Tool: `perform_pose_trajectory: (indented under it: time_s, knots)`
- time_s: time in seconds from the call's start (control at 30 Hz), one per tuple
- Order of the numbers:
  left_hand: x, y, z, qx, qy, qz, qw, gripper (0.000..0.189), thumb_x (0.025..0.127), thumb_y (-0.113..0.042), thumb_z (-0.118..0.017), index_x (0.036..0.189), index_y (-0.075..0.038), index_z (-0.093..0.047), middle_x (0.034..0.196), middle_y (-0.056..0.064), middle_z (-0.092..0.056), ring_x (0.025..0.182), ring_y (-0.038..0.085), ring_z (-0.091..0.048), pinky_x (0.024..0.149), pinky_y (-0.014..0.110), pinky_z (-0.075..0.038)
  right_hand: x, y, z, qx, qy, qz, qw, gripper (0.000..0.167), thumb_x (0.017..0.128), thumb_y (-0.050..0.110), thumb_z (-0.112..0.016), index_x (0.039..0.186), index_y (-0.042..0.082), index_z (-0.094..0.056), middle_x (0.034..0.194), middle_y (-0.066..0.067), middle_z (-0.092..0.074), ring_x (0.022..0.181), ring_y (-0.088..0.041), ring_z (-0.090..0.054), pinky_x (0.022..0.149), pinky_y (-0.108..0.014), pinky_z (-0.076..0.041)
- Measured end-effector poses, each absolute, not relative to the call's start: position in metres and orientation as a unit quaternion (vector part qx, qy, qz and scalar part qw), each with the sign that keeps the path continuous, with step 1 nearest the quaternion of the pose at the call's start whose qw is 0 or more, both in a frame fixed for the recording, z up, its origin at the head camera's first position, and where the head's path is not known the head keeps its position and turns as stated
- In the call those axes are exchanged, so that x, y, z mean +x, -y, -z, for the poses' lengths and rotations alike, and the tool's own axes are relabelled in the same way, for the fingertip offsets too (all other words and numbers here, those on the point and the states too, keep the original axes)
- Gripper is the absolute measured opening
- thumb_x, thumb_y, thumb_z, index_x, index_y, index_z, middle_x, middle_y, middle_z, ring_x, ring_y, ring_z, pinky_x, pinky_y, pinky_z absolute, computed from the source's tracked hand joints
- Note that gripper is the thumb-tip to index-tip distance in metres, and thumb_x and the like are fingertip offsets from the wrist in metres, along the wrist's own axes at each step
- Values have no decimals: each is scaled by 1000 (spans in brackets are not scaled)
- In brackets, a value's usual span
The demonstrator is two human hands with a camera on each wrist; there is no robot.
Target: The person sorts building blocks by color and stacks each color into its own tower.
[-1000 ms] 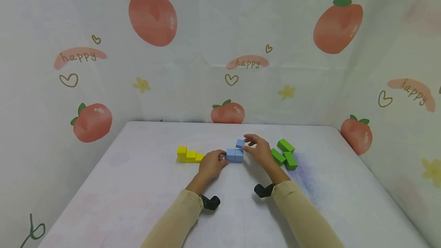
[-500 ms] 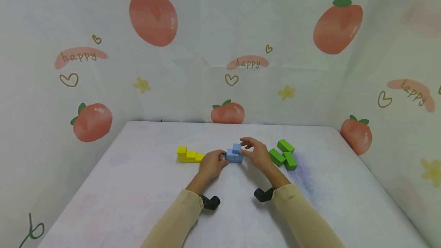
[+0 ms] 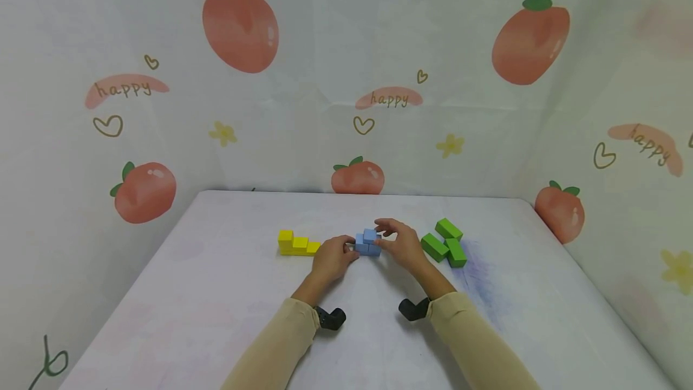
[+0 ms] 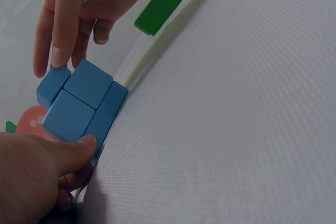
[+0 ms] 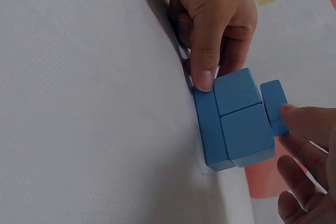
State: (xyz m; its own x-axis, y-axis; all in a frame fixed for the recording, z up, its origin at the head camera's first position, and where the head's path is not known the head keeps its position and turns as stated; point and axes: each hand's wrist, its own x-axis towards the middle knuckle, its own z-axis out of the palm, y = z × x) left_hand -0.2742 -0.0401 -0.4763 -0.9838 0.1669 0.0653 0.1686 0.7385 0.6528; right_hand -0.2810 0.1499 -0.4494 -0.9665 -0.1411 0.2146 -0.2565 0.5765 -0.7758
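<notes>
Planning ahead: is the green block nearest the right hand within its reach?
Likely yes: nothing visible stands between that green block and the right hand, though it's holding the top blue block.

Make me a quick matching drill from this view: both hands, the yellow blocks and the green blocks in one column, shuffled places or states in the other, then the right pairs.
Column one
1. Left hand
2. Right hand
3. Yellow blocks
4. Green blocks

Column two
A. Set in steps, on the person's left
B. Touching the blue top block
C. Three together, on the person's right
D. Touching the end of the blue bottom block

Pairs: 1-D, 2-B, 3-A, 4-C
</notes>
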Motion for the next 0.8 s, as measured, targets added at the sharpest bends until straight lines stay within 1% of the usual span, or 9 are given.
perform_pose_trajectory:
  time_s: [0.37,0.63,0.8]
  knots:
    - [-274,40,476,-88,931,354,-1,36,89,-23,-72,122,-10,-66,76,-4,-56,71,15,-52,67,31,-44,-281,-148,450,102,889,-443,55,45,84,10,-77,127,14,-63,112,-1,-68,106,-23,-57,89,-44,-46]
    - [-275,40,479,-87,931,354,-2,36,89,-23,-72,122,-10,-66,76,-4,-56,70,15,-52,66,31,-44,-281,-148,451,110,886,-447,57,45,84,9,-77,126,12,-63,113,-2,-68,108,-24,-57,91,-46,-44]
    - [-275,40,480,-86,931,356,3,36,89,-23,-73,122,-11,-66,75,-4,-56,69,15,-52,65,30,-44,-280,-148,451,108,886,-447,57,45,84,10,-76,127,13,-63,114,-2,-68,109,-24,-57,92,-46,-43]
